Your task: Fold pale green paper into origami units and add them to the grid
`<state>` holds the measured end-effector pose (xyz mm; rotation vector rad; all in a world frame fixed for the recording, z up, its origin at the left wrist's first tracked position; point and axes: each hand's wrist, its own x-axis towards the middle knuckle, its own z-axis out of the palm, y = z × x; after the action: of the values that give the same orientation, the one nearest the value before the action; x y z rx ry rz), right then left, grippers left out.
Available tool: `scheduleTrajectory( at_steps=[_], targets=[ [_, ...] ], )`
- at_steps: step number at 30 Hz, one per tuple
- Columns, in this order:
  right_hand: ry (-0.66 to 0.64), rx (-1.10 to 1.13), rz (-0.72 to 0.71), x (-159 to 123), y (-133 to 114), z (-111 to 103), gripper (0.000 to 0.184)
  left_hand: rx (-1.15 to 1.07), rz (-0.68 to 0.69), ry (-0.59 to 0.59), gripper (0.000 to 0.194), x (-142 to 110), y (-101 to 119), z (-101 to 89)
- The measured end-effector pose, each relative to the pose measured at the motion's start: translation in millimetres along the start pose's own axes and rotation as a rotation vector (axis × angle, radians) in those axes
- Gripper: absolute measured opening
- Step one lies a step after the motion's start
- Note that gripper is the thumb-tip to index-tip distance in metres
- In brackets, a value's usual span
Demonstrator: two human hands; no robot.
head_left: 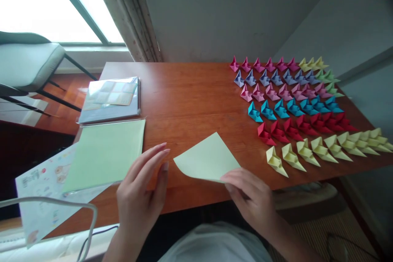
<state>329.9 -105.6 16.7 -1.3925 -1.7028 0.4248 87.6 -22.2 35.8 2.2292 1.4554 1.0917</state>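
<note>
A single sheet of pale green paper (pixel 207 157) is held above the table's near edge, its left side curving slightly. My right hand (pixel 250 196) pinches the sheet at its lower right corner between thumb and fingers. Left of the sheet, my left hand (pixel 143 188) is raised with its fingers apart and nothing in them. Beside that hand lies a stack of light green paper (pixel 106 151) in a clear sleeve.
Rows of folded paper boats (pixel 294 108) in several colours cover the table's right side. A clear-wrapped paper pack (pixel 110 100) lies at the back left, and a printed sheet (pixel 49 188) sits under the green stack. A chair (pixel 30 61) stands by the window.
</note>
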Motion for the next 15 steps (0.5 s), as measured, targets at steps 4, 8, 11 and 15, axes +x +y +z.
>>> scheduleTrajectory(
  at_steps=[4, 8, 11, 15],
  targets=[
    [0.078, 0.05, 0.25, 12, 4, -2, 0.008, -0.092, 0.045, -0.016, 0.034, 0, 10, 14.1],
    [0.074, 0.194, 0.489, 18, 10, -2, 0.014, -0.136, -0.03, -0.059, 0.041, 1, 14, 20.2],
    [0.08, 0.282, 0.555, 22, 12, -2, 0.017, -0.174, -0.115, -0.071, 0.044, 1, 12, 23.2],
    [0.117, 0.365, 0.597, 30, 8, -3, 0.018, -0.284, -0.265, -0.094, 0.05, -1, 5, 26.3]
  ],
)
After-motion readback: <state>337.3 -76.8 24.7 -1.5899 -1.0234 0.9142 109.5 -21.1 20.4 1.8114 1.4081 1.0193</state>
